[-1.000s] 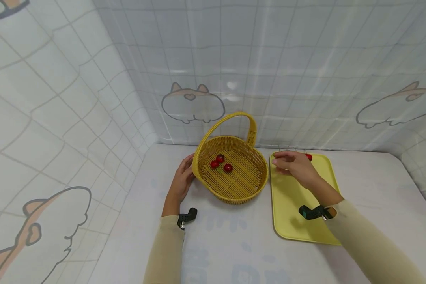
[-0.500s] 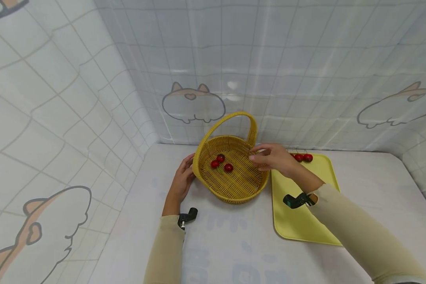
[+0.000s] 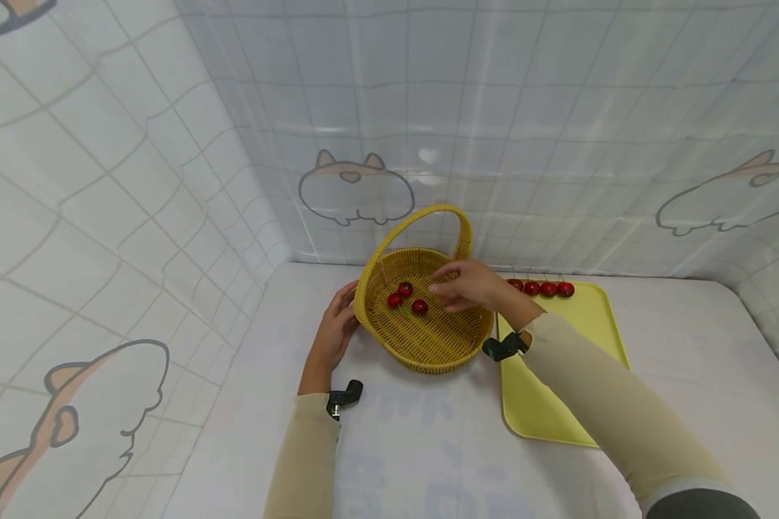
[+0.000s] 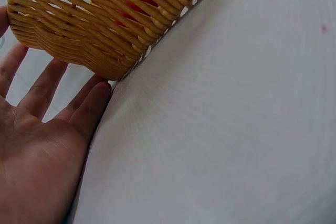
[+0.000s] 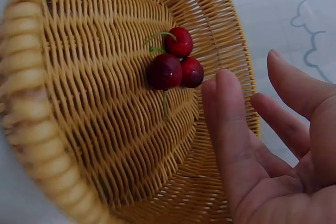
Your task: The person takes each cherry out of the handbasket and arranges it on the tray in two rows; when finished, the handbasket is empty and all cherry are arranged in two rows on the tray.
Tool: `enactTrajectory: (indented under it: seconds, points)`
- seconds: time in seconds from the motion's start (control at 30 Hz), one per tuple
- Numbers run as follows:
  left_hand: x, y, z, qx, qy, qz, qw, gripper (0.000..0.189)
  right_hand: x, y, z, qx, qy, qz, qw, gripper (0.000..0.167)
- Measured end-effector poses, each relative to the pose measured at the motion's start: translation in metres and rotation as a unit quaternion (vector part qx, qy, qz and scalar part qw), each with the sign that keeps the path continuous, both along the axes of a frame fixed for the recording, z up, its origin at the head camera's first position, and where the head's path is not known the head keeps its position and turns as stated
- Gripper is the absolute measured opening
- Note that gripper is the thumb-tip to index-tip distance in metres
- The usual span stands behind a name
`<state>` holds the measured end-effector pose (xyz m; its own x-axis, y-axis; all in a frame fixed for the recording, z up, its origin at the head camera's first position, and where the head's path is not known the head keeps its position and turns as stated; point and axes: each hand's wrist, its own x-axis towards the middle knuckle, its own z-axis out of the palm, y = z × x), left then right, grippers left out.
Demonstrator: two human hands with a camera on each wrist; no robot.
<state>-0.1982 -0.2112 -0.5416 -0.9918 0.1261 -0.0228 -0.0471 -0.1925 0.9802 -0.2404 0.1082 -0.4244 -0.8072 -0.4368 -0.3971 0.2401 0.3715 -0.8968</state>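
Note:
A yellow wicker basket (image 3: 428, 346) with a tall arched handle stands on the table, and three red cherries (image 5: 164, 71) with green stems lie inside it. My left hand (image 3: 334, 328) rests against the basket's left side; in the left wrist view its straight fingers (image 4: 44, 85) touch the woven wall. Over the basket's right part reaches my right hand (image 3: 470, 285), its fingers apart and holding nothing. In the right wrist view these fingers (image 5: 231, 114) are extended close to the cherries.
Right of the basket lies a yellow tray (image 3: 552, 411), with several more cherries (image 3: 548, 289) in a row along its far edge. A tiled-pattern curtain (image 3: 558, 180) hangs behind the table and along the left side.
My right hand has moved left from the tray's far left corner to over the basket, uncovering the row of cherries on the tray. The left hand has stayed at the basket.

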Motion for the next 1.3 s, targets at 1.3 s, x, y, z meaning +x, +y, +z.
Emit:
enactTrajectory:
  seconds: [1.3]
  points:
    - [0.002, 0.001, 0.002, 0.002, -0.004, -0.002, 1.0000, 0.052, -0.017, -0.043, -0.035, 0.083, -0.058, 0.007, 0.9948, 0.033]
